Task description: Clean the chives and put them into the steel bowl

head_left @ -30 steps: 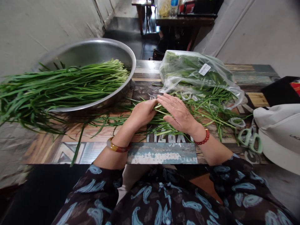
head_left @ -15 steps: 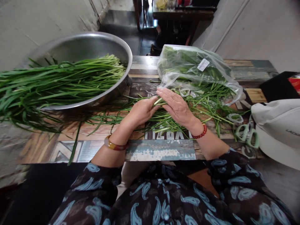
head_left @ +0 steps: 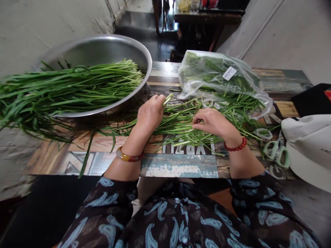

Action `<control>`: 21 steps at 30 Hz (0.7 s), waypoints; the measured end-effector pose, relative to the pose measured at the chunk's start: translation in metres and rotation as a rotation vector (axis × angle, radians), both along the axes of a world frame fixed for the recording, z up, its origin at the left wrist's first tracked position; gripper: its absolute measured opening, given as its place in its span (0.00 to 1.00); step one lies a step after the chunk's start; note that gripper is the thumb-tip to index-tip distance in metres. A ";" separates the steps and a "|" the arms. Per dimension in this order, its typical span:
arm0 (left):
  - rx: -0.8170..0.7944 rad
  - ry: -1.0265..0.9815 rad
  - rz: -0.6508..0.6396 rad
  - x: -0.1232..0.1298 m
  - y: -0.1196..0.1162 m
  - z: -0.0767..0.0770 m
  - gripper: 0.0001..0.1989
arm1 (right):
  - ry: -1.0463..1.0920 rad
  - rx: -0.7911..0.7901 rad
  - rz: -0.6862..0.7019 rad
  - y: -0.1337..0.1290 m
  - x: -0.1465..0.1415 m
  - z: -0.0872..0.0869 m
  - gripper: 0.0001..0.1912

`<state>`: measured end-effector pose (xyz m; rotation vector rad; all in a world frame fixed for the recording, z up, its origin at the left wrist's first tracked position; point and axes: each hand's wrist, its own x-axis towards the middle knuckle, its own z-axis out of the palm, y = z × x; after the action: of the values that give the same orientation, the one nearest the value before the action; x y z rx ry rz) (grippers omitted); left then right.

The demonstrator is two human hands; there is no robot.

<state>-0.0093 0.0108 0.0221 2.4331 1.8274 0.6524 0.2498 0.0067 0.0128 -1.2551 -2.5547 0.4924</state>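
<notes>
We're gripping green stems [head_left: 168,99] in our left hand [head_left: 150,112], near the metal basin [head_left: 108,50]. Our right hand [head_left: 213,121] is sitting at loose greens [head_left: 178,124] on the table [head_left: 181,167]; can't tell if it's pinching any.

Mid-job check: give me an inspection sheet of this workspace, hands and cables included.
Surface: patchwork wood-look tabletop, loose green stalks strewn across its middle.
Job items: steel basin at left, with long greens overhanging its rim; clear bag of greens, white label on it.
Clutter: pale green scissor-like handles beside a pale cap at right.
Hands: left hand closed on a few stalks; right hand curled by the loose green stalks, grip unclear.
Cables: nothing seen on the tabletop.
Surroundings: pale walls on both sides; another table beyond.
</notes>
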 end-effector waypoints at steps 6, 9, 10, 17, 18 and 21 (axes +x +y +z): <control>-0.018 -0.321 -0.139 0.001 0.007 -0.006 0.05 | 0.158 0.026 -0.058 -0.001 -0.005 0.001 0.06; -0.084 -0.455 -0.144 0.003 0.006 -0.003 0.08 | 0.325 0.047 -0.133 -0.001 -0.008 0.003 0.04; -0.113 -0.498 -0.145 0.004 0.005 -0.002 0.09 | 0.355 0.053 -0.149 -0.001 -0.009 0.003 0.04; -0.222 -0.728 -0.119 0.004 0.005 -0.003 0.12 | 0.430 0.187 -0.228 0.004 -0.007 0.003 0.12; -0.221 -0.751 -0.114 0.004 0.005 -0.004 0.12 | 0.437 0.215 -0.240 0.004 -0.006 0.003 0.12; -0.232 -0.781 -0.106 0.003 0.005 -0.004 0.12 | 0.458 0.275 -0.246 0.005 -0.005 0.003 0.12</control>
<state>-0.0058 0.0162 0.0185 1.7366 1.3464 1.1013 0.2445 0.0119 0.0160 -1.1738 -1.9804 0.3162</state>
